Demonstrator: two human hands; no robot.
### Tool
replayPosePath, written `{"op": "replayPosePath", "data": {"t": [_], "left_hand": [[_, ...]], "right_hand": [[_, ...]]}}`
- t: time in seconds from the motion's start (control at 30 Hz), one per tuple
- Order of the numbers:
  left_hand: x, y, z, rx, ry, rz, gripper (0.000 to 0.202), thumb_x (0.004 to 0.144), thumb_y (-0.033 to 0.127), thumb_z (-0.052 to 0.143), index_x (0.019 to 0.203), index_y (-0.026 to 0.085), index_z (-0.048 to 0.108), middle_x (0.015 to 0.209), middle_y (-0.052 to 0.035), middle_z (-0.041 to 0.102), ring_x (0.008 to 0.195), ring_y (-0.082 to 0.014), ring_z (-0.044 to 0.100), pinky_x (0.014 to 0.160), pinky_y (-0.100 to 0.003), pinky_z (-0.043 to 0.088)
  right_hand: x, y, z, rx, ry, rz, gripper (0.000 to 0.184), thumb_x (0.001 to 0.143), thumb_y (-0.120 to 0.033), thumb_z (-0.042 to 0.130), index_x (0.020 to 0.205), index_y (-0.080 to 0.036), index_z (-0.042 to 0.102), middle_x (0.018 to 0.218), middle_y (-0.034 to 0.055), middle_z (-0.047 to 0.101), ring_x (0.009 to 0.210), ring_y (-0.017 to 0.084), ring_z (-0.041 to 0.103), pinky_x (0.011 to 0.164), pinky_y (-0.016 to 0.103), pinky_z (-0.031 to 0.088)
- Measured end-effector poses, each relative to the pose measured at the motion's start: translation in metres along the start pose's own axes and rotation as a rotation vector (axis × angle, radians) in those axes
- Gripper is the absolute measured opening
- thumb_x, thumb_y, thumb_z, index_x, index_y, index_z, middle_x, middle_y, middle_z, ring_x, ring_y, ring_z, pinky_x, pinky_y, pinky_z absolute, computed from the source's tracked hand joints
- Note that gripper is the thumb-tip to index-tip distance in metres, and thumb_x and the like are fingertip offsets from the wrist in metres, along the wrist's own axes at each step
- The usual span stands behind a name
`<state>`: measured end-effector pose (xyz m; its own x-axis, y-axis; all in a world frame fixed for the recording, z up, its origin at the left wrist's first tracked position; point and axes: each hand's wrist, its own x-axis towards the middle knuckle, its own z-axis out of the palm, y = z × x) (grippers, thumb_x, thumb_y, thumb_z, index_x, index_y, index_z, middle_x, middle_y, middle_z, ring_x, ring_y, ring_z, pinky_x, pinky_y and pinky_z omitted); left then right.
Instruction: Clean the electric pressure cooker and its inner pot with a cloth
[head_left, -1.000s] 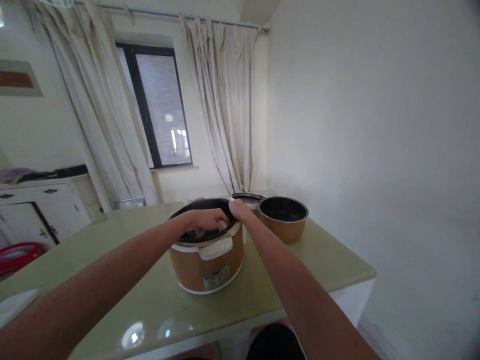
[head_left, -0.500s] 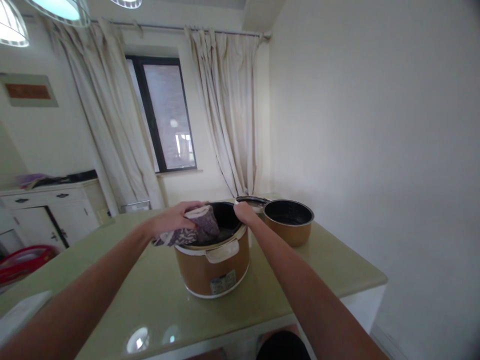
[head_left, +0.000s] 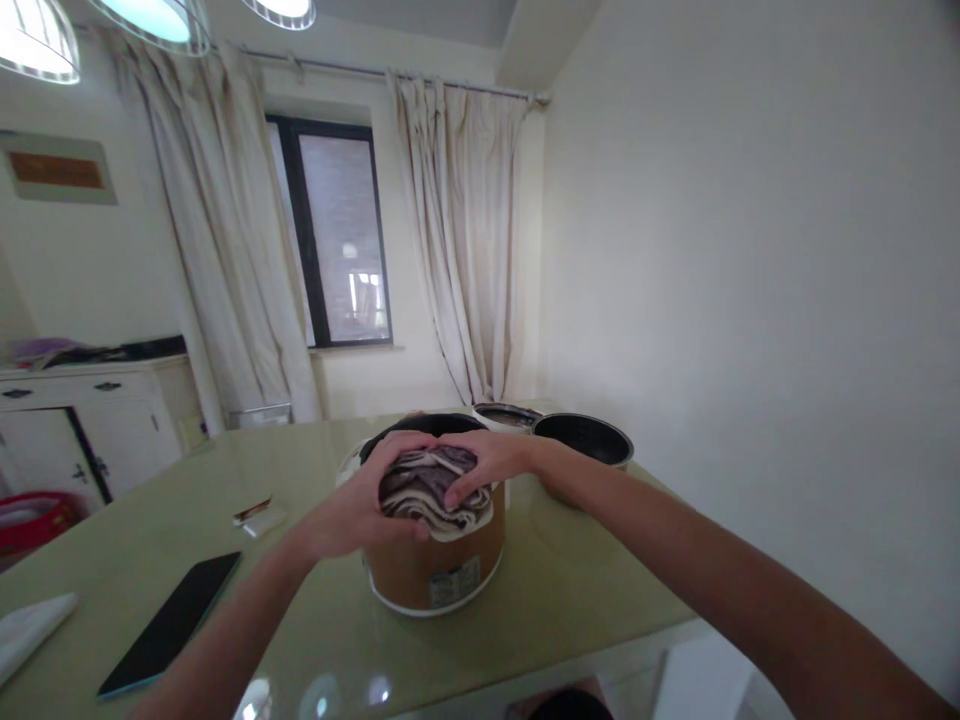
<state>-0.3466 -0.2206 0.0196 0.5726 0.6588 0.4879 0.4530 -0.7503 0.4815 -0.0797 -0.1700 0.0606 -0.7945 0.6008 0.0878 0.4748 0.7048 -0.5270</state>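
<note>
Both of my hands grip a folded grey and white patterned cloth (head_left: 431,490), held in front of the near rim of a rice cooker body. My left hand (head_left: 375,505) wraps the cloth's left side, and my right hand (head_left: 487,465) closes over its right side. The rice cooker (head_left: 405,575) stands upright on the table, brown-gold with a white base ring and a label on its front. Its dark inside shows behind my hands, while the cloth covers the front handle.
To the right stands a brown pot with a black inside (head_left: 581,437), and a round lid (head_left: 510,415) lies behind it. On the left of the green table (head_left: 300,640) are a dark tablet (head_left: 172,625), a small item (head_left: 259,515) and a white object (head_left: 34,625).
My right hand has left the cooker's rim and now grips the cloth together with my left. The cloth has come from over the rim to the cooker's front, more tightly folded.
</note>
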Motion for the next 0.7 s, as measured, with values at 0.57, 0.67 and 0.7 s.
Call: {"op": "replayPosePath", "data": {"t": [0.57, 0.67, 0.7], "left_hand": [[0.026, -0.081, -0.002, 0.223, 0.2, -0.385, 0.06, 0.105, 0.051, 0.031, 0.136, 0.017, 0.068, 0.144, -0.0118, 0.069, 0.137, -0.0262, 0.06, 0.122, -0.041, 0.04], [0.027, -0.074, 0.0, 0.207, 0.203, -0.422, 0.062, 0.106, 0.053, 0.026, 0.133, 0.018, 0.07, 0.143, -0.0105, 0.07, 0.136, -0.0267, 0.061, 0.12, -0.041, 0.041], [0.028, -0.072, 0.001, 0.202, 0.206, -0.434, 0.063, 0.106, 0.053, 0.025, 0.131, 0.019, 0.071, 0.142, -0.0107, 0.07, 0.136, -0.0273, 0.061, 0.12, -0.042, 0.042]], "right_hand": [[-0.032, -0.006, -0.014, -0.284, 0.1, -0.178, 0.066, 0.071, -0.02, 0.086, 0.134, -0.015, 0.068, 0.134, 0.011, 0.063, 0.119, 0.024, 0.061, 0.109, 0.03, 0.043], [-0.036, -0.009, -0.021, -0.329, 0.097, -0.137, 0.063, 0.068, -0.014, 0.086, 0.129, -0.017, 0.07, 0.132, 0.0114, 0.062, 0.117, 0.023, 0.061, 0.108, 0.029, 0.044], [-0.03, -0.011, -0.017, -0.33, 0.087, -0.134, 0.062, 0.068, -0.016, 0.087, 0.128, -0.018, 0.07, 0.129, 0.0111, 0.062, 0.116, 0.024, 0.061, 0.107, 0.03, 0.045]]}}
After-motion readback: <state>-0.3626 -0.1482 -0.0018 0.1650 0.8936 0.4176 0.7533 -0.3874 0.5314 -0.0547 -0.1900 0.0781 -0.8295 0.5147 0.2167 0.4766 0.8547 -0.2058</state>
